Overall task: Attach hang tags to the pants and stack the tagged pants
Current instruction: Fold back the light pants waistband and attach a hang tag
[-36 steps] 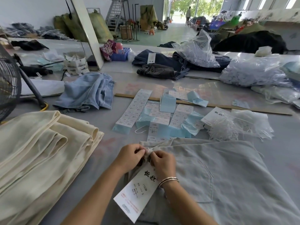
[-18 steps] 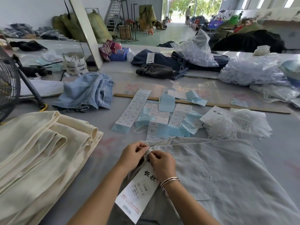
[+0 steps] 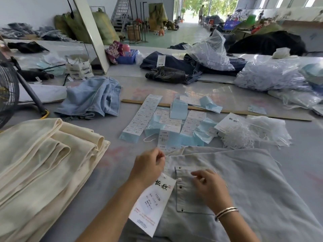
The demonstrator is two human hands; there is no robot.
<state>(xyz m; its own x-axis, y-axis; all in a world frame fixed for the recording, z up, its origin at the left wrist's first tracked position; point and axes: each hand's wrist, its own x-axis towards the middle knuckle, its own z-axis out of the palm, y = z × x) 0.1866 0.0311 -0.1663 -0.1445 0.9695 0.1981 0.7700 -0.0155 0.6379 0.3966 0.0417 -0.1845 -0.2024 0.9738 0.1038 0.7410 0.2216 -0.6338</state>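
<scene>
The right hand (image 3: 208,186) has drawn away from the left hand (image 3: 148,167) onto the pocket, fingers loosely curled, empty. Grey pants (image 3: 244,186) lie flat; cream stack (image 3: 43,163) left of them. Left fingers pinch the string; hang tag (image 3: 153,205) appears attached, stacking outstanding.

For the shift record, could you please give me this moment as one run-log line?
step: tagging | left hand: pinches tag string at waistband | right hand: over pocket, holds nothing | tag: on pants | stack: left

Daylit hall, green floor (image 3: 183,34), staircase (image 3: 122,13)
</scene>
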